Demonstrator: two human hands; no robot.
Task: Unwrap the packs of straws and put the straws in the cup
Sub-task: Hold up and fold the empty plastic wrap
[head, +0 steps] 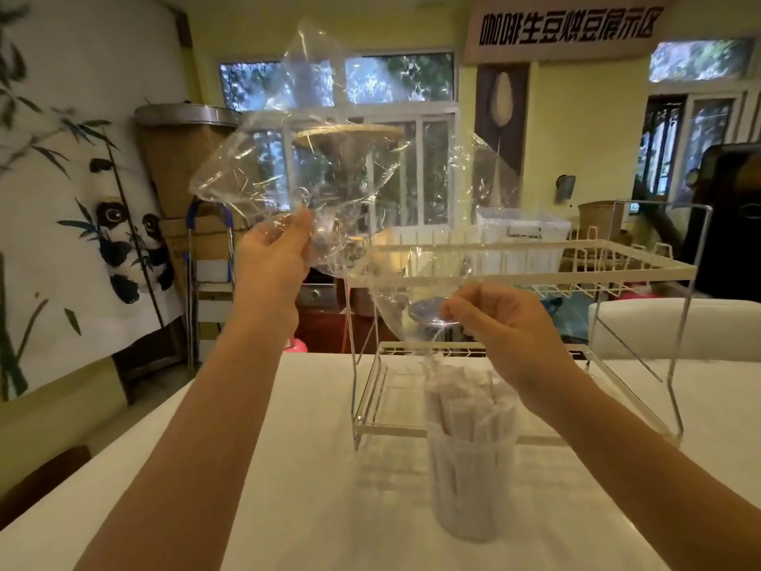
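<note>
A clear plastic cup [469, 492] stands on the white table, packed with several paper-wrapped straws [465, 405] that stick out of its top. High above it I hold two empty clear plastic wrappers. My left hand [271, 257] is raised and pinches one crumpled wrapper [296, 158] by its lower edge. My right hand [502, 319] pinches the other wrapper [416, 282], whose tail hangs down to the straw tips. No straws show inside either wrapper.
A white wire two-tier rack [531, 257] stands on the white table [263, 467] just behind the cup. A white chair back [675, 327] is at the right. Beyond the table are boxes, a step ladder and a panda mural wall.
</note>
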